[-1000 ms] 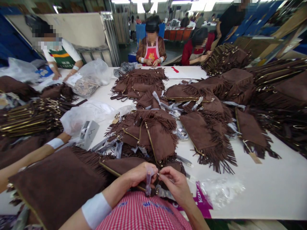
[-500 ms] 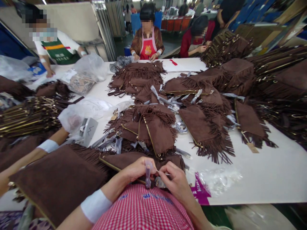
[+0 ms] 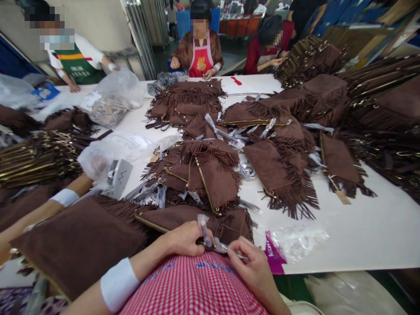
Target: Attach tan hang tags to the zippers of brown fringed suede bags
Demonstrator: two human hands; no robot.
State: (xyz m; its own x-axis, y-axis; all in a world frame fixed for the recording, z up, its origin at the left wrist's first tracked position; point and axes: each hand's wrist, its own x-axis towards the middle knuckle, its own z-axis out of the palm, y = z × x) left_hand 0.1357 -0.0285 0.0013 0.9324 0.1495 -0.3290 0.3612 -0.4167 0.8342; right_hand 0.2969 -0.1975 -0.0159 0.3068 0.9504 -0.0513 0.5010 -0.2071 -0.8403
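At the table's near edge, my left hand [image 3: 187, 238] is closed on a plastic-wrapped strap [image 3: 220, 246], with a loop of clear purplish film [image 3: 204, 228] standing up over its fingers. To its right, my right hand [image 3: 251, 260] pinches the thin end of that wrapped strap. The stretch between the hands lies close against the checked apron [image 3: 197, 284]. Just beyond my hands is a dark brown fringed bag [image 3: 193, 215] with a gold zip edge. What sits under my left fingers is mostly hidden.
Several brown fringed bags [image 3: 219, 181] are heaped on the white table [image 3: 370, 232]. A large brown bag [image 3: 82, 240] lies at left, by a co-worker's arm [image 3: 36, 218] holding a plastic bag [image 3: 98, 159]. Crumpled clear plastic [image 3: 298, 243] lies right. Co-workers stand across the table.
My hands have moved apart, the right one going right and down, and more of the wrapped strap shows between them. Across the table, the co-worker in the red apron has raised a hand.
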